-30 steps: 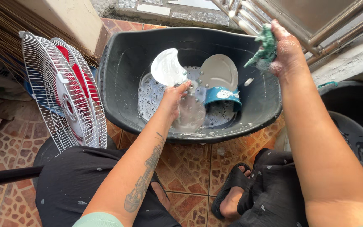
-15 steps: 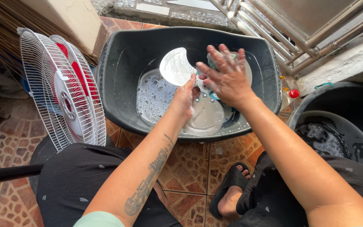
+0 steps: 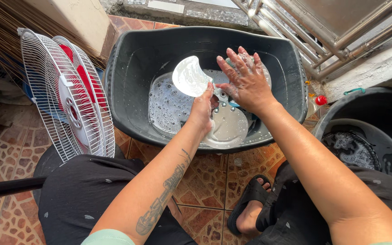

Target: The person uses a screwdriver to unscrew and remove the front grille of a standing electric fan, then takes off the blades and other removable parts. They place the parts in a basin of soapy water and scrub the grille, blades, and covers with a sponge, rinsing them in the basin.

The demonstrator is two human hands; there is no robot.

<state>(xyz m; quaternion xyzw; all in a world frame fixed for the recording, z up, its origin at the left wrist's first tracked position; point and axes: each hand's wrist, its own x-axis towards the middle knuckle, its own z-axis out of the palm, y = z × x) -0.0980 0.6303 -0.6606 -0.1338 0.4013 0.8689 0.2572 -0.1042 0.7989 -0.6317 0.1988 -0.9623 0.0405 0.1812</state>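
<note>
A translucent white fan propeller point(image 3: 191, 77) with curved blades stands in soapy water inside a black plastic basin point(image 3: 132, 63). My left hand point(image 3: 203, 109) grips the propeller near its hub, just above the lower blade point(image 3: 230, 129). My right hand point(image 3: 246, 81) lies over the propeller's right blade with its fingers spread and wet with foam. Whatever may be under that palm is hidden.
Two white wire fan guards point(image 3: 66, 97), with red parts behind them, lean at the basin's left. A dark bucket point(image 3: 373, 131) of sudsy water stands at the right. A small bottle with a red cap point(image 3: 318, 102) sits by the basin. Metal bars point(image 3: 296, 27) rise behind.
My right hand came down from the basin's far right rim, where it held a green scrubber, onto the propeller. The left hand kept its hold near the hub.
</note>
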